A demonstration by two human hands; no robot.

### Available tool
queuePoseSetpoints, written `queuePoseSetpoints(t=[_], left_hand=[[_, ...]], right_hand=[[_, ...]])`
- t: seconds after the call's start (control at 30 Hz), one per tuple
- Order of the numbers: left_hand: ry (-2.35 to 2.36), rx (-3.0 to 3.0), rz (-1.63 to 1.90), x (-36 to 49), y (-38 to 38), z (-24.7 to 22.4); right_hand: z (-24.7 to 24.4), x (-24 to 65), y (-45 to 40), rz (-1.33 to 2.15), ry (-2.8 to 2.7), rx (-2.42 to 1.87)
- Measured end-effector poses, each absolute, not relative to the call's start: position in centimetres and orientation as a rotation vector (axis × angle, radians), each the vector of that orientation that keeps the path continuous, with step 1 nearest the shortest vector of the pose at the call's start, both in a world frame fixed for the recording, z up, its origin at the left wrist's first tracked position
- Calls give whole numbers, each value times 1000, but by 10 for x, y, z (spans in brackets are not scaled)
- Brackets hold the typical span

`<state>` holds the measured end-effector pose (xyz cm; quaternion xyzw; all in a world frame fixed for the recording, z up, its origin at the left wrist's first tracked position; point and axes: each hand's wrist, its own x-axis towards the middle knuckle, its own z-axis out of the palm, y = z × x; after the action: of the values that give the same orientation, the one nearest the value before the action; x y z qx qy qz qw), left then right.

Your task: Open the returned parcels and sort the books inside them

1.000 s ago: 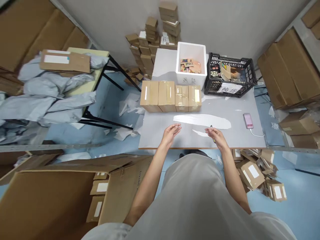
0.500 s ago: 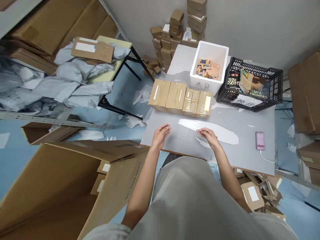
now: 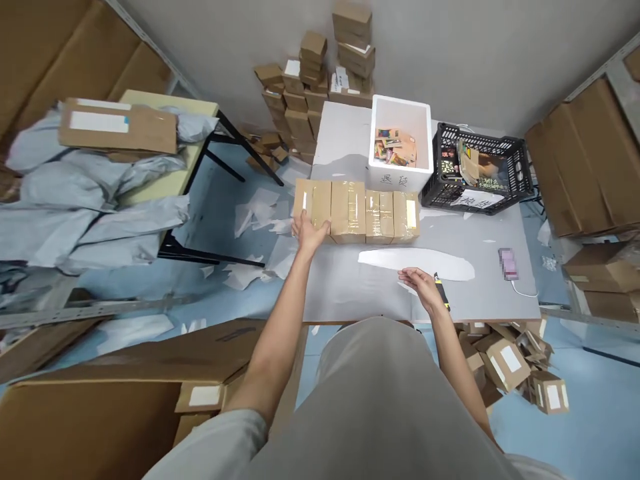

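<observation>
Grey counter (image 3: 345, 293) is placed near a pale wall (image 3: 450, 53), with stacked cartons (image 3: 297, 123) piled behind and blue floor (image 3: 600, 400) around. Four taped cardboard boxes are lined up along the counter's left part, side by side, touching or nearly so. White foam bin (image 3: 417, 180) with small packets inside and black crate (image 3: 443, 192) are set behind and to the right. Phone (image 3: 509, 264) is left near the right edge, cable attached.

Leftmost box (image 3: 320, 197) is touched by the left hand (image 3: 310, 233): fingers spread wide, laid at its left side, thumb brought to its near right corner. Whether a firm grip is taken cannot be told. Right hand (image 3: 421, 285) is held loosely half-curled, nothing in it, over the counter between the white patch (image 3: 425, 261) and the near edge; black-and-yellow cutter (image 3: 442, 293) is seen just beside it, not held.

Step in hand, as judged: contact with the leftmost box is made, no lift seen. Next move, as judged: for a secure hold, fingers need to be pressed against the left side; thumb room is limited by the second box (image 3: 347, 213) alongside.
</observation>
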<state>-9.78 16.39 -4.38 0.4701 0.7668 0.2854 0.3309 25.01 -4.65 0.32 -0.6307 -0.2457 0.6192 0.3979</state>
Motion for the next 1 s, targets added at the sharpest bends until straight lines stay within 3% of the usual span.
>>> queuePoseSetpoints(t=[0.37, 0.67, 1.0], left_hand=[[2105, 1278, 562, -125, 174, -74], [2302, 1105, 579, -139, 183, -55], [2183, 1402, 559, -201, -14, -33]], right_hand=[[5, 197, -88, 1448, -458, -1703], [7, 185, -83, 1494, -565, -1674], [-20, 202, -69, 1591, -651, -1659]])
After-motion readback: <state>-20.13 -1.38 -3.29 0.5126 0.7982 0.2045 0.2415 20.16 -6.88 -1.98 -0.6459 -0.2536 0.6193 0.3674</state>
